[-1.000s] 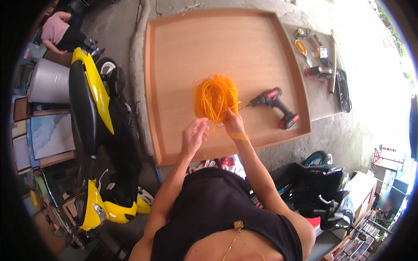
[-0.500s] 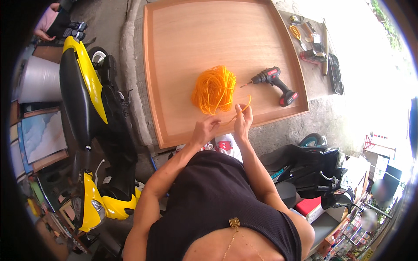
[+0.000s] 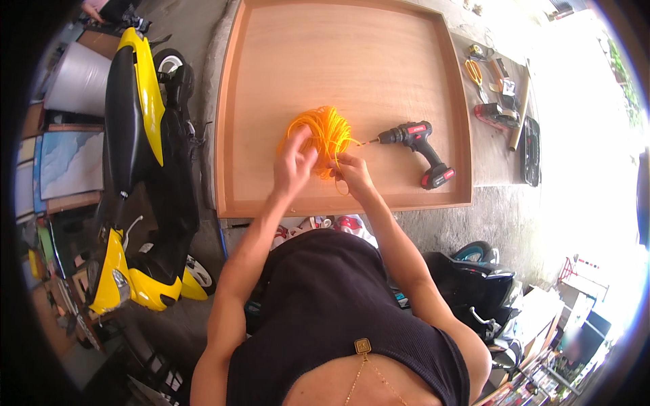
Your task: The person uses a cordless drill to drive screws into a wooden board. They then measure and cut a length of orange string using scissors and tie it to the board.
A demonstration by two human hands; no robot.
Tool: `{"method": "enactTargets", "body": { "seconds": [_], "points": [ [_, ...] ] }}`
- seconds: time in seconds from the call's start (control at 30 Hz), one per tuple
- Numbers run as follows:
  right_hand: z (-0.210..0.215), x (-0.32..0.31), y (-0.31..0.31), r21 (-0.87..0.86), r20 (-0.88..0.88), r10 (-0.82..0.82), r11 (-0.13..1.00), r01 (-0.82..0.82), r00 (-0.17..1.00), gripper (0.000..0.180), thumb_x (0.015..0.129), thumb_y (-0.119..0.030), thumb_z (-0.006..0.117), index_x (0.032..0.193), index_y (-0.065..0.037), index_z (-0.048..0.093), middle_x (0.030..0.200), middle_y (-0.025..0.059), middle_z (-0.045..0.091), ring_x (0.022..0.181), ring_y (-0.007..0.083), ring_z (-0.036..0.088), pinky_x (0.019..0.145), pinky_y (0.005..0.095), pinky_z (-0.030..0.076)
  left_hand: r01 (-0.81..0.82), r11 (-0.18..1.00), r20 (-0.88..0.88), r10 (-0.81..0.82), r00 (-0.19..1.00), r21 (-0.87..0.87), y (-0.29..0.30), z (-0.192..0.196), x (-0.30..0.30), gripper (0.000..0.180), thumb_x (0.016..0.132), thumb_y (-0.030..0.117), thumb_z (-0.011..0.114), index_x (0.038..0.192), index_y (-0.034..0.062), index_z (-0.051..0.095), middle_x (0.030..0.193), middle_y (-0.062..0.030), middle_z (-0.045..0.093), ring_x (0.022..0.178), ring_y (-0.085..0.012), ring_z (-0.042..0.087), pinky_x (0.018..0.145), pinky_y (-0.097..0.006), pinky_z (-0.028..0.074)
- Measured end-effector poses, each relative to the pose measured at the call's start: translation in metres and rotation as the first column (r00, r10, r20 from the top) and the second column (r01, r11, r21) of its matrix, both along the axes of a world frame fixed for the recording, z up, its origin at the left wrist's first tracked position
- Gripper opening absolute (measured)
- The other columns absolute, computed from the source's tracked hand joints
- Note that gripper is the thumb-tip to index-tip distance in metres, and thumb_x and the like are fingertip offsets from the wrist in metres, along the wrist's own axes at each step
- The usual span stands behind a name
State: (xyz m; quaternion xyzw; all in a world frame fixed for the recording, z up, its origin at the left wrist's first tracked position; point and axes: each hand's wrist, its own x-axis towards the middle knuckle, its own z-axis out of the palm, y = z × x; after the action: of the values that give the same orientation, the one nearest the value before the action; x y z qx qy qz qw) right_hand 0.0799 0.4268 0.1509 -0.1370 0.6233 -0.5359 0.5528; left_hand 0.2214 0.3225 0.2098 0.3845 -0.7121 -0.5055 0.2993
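Observation:
A bundle of orange cord (image 3: 330,128) lies on the shallow wooden tray-like panel (image 3: 338,68), near its front edge. Over the left side of the bundle is my left hand (image 3: 293,164), its fingers apart and slightly blurred; whether they touch the cord is hard to tell. My right hand (image 3: 353,174) pinches a loose strand at the bundle's right side, and a small loop hangs under the fingers. Just right of the bundle lies a black and red cordless drill (image 3: 415,141), its bit pointing toward the cord.
Right of the panel lie orange-handled scissors (image 3: 474,72), a tape measure (image 3: 477,51), a tape dispenser (image 3: 496,115), a tube (image 3: 521,111) and a black case (image 3: 531,152). A yellow and black scooter (image 3: 145,95) stands left, a dark one (image 3: 467,287) lower right.
Both hands have moved forward from the panel's front edge to the cord bundle. My left hand has spread over it; my right hand has brought the strand against it.

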Motion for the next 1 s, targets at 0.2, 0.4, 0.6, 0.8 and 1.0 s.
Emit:
{"method": "enactTargets", "body": {
  "seconds": [0.2, 0.4, 0.6, 0.8, 1.0],
  "points": [
    [0.004, -0.016, -0.005, -0.09, 0.027, 0.149, 0.985, -0.146, 0.988, 0.026, 0.087, -0.007, 0.061, 0.111, 0.004, 0.06, 0.09, 0.0082, 0.066, 0.07, 0.0116, 0.058, 0.062, 0.0232, 0.046, 0.102, 0.96, 0.602, 0.079, 0.794, -0.261, -0.075, -0.04, -0.019, 0.035, 0.085, 0.027, 0.063, 0.116, 0.0097, 0.059, 0.093, -0.0086, 0.069, 0.072, -0.0281, 0.066, 0.065, -0.04, 0.052],
    [0.007, -0.025, 0.0, -0.107, 0.047, -0.118, 0.987, 0.122, 0.992, 0.034, 0.095, -0.027, 0.051, 0.107, 0.003, 0.061, 0.09, 0.0096, 0.066, 0.071, 0.0156, 0.06, 0.065, 0.027, 0.046, -0.113, 0.993, 0.338, 0.12, 0.933, -0.042, -0.066, -0.009, -0.001, 0.025, 0.09, 0.029, 0.059, 0.099, 0.0061, 0.063, 0.078, -0.0076, 0.068, 0.061, -0.0226, 0.064, 0.058, -0.034, 0.051],
    [0.048, -0.028, 0.01, -0.123, -0.069, -0.051, 0.991, 0.043, 0.996, 0.042, 0.097, -0.037, 0.045, 0.104, 0.002, 0.061, 0.089, 0.0101, 0.065, 0.085, 0.018, 0.062, 0.071, 0.0303, 0.046, -0.097, 0.91, -0.356, 0.254, 0.899, 0.404, 0.031, 0.082, 0.067, 0.024, 0.095, 0.027, 0.053, 0.099, 0.0037, 0.057, 0.078, -0.0111, 0.064, 0.055, -0.0148, 0.059, 0.051, -0.027, 0.048],
    [0.157, 0.027, -0.014, -0.344, 0.475, 0.218, 0.938, -0.048, 0.852, 0.046, 0.099, -0.038, 0.04, 0.119, 0.003, 0.049, 0.097, 0.0167, 0.064, 0.093, 0.024, 0.062, 0.081, 0.0362, 0.048, 0.528, 0.841, -0.023, -0.53, 0.848, 0.12, 0.074, 0.076, 0.115, 0.021, 0.081, 0.01, 0.067, 0.102, 0.0051, 0.067, 0.094, -0.0057, 0.066, 0.074, -0.0109, 0.06, 0.06, -0.023, 0.046],
    [0.204, 0.024, 0.038, -0.385, 0.009, 0.326, 0.874, -0.298, 0.945, 0.048, 0.101, -0.037, 0.033, 0.105, 0.004, 0.058, 0.06, 0.0008, 0.045, 0.056, 0.0089, 0.04, 0.055, 0.026, 0.034, 0.398, 0.884, 0.073, -0.426, 0.902, 0.247, 0.011, 0.057, 0.129, 0.037, 0.08, 0.013, 0.069, 0.116, 0.0075, 0.063, 0.112, -0.0029, 0.059, 0.065, -0.0054, 0.044, 0.06, -0.02, 0.042]
  ]
}}
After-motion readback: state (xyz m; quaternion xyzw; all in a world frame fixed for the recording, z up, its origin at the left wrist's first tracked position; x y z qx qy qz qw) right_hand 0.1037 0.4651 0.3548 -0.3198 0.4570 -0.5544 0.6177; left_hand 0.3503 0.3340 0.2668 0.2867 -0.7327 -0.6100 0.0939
